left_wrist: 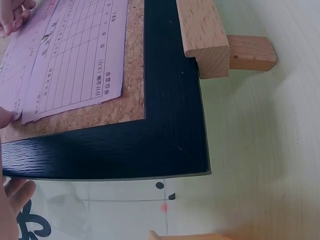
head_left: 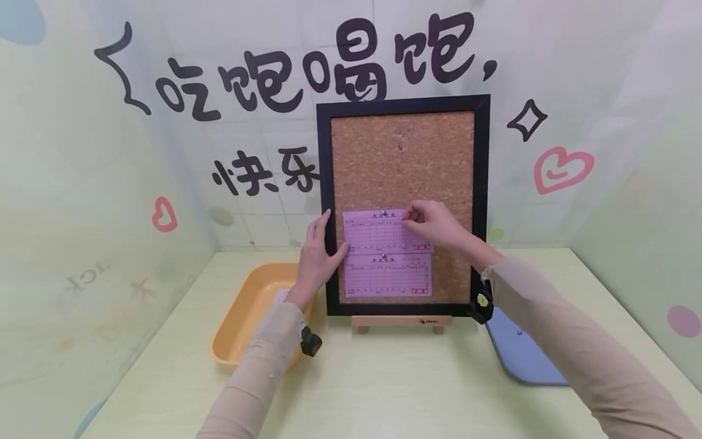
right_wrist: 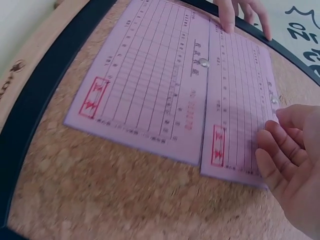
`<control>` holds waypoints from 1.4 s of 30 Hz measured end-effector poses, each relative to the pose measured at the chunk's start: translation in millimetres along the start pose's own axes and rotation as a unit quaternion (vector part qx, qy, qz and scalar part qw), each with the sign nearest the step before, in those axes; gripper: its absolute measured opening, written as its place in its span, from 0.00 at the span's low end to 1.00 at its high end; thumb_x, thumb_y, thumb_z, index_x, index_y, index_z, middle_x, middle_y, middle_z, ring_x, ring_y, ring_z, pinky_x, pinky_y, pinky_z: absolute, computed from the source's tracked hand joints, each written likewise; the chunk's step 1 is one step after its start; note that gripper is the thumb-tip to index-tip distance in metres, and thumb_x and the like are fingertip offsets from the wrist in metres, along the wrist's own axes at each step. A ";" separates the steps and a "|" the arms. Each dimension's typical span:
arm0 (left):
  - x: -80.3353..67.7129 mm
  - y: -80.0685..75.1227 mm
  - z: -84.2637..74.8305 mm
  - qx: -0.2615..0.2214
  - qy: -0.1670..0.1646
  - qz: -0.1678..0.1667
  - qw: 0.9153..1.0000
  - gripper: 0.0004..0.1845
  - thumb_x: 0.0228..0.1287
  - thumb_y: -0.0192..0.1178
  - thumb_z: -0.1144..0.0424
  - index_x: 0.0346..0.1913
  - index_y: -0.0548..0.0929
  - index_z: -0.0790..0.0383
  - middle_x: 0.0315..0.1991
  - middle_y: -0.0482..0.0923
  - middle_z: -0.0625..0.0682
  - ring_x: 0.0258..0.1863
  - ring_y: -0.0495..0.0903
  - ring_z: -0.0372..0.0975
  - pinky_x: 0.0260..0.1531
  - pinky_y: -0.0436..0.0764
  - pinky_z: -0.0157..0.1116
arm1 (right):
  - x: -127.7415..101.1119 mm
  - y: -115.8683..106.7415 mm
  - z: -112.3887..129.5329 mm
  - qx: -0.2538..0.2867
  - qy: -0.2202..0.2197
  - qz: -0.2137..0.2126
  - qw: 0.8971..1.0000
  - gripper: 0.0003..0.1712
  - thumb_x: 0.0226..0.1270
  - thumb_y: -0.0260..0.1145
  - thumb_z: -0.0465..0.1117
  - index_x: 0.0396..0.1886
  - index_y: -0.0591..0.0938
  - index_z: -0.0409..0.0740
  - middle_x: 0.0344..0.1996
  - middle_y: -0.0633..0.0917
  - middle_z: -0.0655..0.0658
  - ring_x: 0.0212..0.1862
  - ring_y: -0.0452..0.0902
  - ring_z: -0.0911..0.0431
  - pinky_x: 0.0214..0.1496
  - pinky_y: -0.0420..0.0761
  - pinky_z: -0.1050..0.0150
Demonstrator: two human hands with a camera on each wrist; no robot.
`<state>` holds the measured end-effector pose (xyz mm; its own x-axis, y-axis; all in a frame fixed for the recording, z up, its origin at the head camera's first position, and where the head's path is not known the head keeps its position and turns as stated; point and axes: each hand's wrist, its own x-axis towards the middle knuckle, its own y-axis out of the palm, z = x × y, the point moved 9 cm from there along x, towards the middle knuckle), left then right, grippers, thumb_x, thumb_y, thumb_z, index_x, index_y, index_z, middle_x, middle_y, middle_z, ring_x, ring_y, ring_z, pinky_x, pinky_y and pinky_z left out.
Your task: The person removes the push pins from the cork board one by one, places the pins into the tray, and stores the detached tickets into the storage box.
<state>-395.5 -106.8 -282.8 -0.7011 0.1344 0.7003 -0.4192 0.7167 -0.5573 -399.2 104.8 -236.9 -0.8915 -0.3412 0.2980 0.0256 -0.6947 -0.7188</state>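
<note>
A black-framed cork board (head_left: 403, 164) stands upright on a small wooden stand (head_left: 395, 321). Two pink printed receipt slips lie on its lower left, the upper slip (head_left: 378, 235) just above the lower slip (head_left: 386, 280). Each has a clear-headed pushpin (right_wrist: 204, 62) at its top middle. My left hand (head_left: 318, 256) grips the board's left side, thumb on the upper slip's lower left corner and fingers behind the frame (left_wrist: 170, 130). With curled fingers, my right hand (head_left: 439, 224) pinches the upper slip's top edge, right of its pin; the fingertips partly hide that edge.
Left of the board sits an orange tray (head_left: 225, 344) with a printed paper (head_left: 281, 296) inside, partly behind the left arm. A blue flat board (head_left: 518, 356) lies on the table at right, partly under the right forearm. A patterned wall (head_left: 263, 225) stands close behind.
</note>
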 end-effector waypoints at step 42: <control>-3.5 -2.2 -4.1 -0.010 0.026 -0.017 0.999 0.41 0.52 0.65 0.62 0.67 0.56 0.61 0.61 0.63 0.61 0.51 0.72 0.51 0.53 0.72 0.44 | 4.3 11.2 32.5 -0.120 -0.047 -0.249 0.960 0.04 0.56 0.60 0.32 0.30 0.80 0.36 0.18 0.79 0.45 0.19 0.70 0.57 0.21 0.67 0.68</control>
<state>-389.7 -106.1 -282.2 -0.6558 0.1440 0.7410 -0.4308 0.7347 -0.5240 -388.0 75.0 -223.3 -0.7209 -0.0676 0.6898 -0.5087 -0.6244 -0.5928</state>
